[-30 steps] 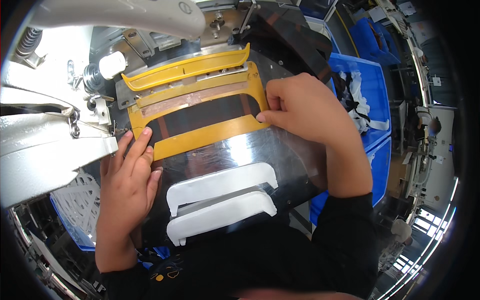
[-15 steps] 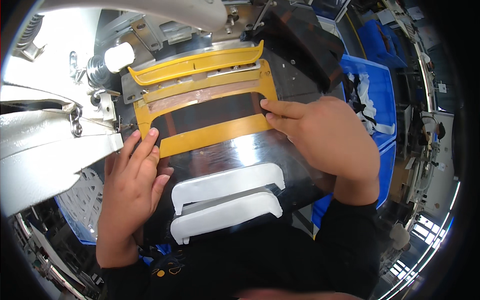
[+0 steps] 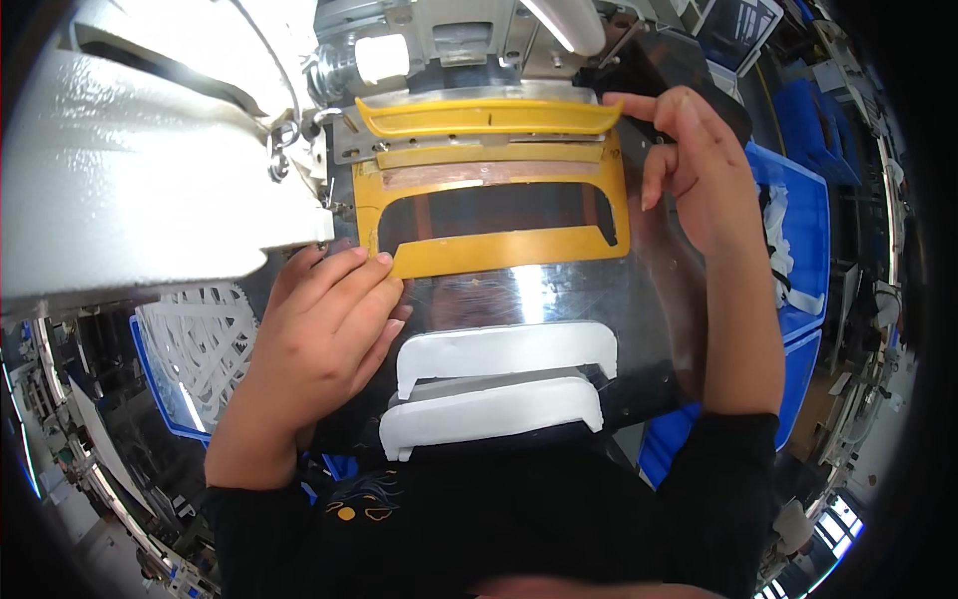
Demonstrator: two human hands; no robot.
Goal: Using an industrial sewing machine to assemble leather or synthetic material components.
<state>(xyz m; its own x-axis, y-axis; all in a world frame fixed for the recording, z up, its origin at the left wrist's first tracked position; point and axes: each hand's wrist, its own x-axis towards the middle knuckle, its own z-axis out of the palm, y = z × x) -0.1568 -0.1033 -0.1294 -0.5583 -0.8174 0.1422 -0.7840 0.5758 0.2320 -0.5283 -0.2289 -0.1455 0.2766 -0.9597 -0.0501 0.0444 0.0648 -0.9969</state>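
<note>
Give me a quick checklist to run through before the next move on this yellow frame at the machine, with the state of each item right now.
1. Left hand on the yellow frame: ok, its fingertips press the lower left corner.
2. Right hand placed: ok, raised at the frame's upper right corner, fingers near the end of the yellow clamp bar.
3. Frame flat on the shiny plate: looks ok.
4. Dark material showing in the frame's window: ok.
5. Material edges lined up under the frame: cannot tell.
6. Two white shaped pieces away from both hands: ok, they lie nearer the body.
</note>
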